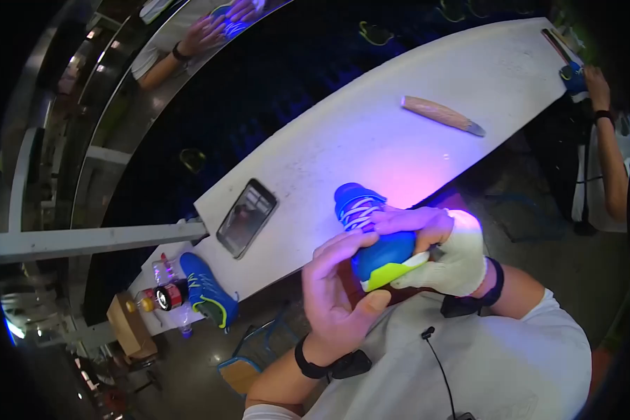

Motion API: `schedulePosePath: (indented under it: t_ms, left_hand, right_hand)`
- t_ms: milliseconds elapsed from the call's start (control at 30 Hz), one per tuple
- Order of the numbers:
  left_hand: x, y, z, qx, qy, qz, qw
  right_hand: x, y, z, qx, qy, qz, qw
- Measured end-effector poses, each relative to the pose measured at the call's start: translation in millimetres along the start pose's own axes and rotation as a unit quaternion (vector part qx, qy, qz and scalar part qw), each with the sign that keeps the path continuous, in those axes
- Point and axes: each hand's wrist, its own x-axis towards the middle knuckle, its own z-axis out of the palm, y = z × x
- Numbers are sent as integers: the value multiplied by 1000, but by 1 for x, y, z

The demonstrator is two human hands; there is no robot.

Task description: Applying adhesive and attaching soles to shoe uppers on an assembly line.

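A blue sneaker (392,255) with white laces and a yellow-green and white edge is held in front of my chest, by the near edge of the white table (308,175). My right hand (458,252), in a white glove that leaves the fingers bare, grips it from the right, its fingers reaching over the laces. Around the shoe's left side curves my bare left hand (339,294), fingers stretched and thumb spread apart. Its fingertips are close to the upper; whether they press on it I cannot tell. Violet light falls on the shoe and hands.
A phone (247,218) lies left on the table, and a wooden tool (441,115) with a grey tip farther right. Another blue shoe (208,290) sits near a black container (169,295) and cardboard box (131,325). Co-workers' hands (596,87) hold shoes at right and top left.
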Motion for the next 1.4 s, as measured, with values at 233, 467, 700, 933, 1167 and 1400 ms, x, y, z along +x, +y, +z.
schedulePosePath:
  t_ms: [233, 467, 700, 933, 1167, 1400]
  left_hand:
    - [9, 10, -11, 139, -23, 38, 989]
    - [20, 36, -47, 150, -53, -36, 987]
    - [14, 24, -61, 243, -102, -14, 965]
    - [1, 17, -90, 198, -67, -64, 976]
    - [12, 26, -91, 208, -38, -383, 899]
    - [6, 19, -86, 363, -57, -335, 868]
  right_hand:
    - [17, 15, 14, -87, -20, -50, 995]
    - [16, 34, 20, -211, -77, -127, 966]
    - [30, 37, 24, -213, -114, -168, 956]
    - [25, 76, 40, -183, -106, -154, 965]
    - [18, 86, 72, -234, -72, -266, 932]
    - [9, 90, 82, -217, -71, -278, 933]
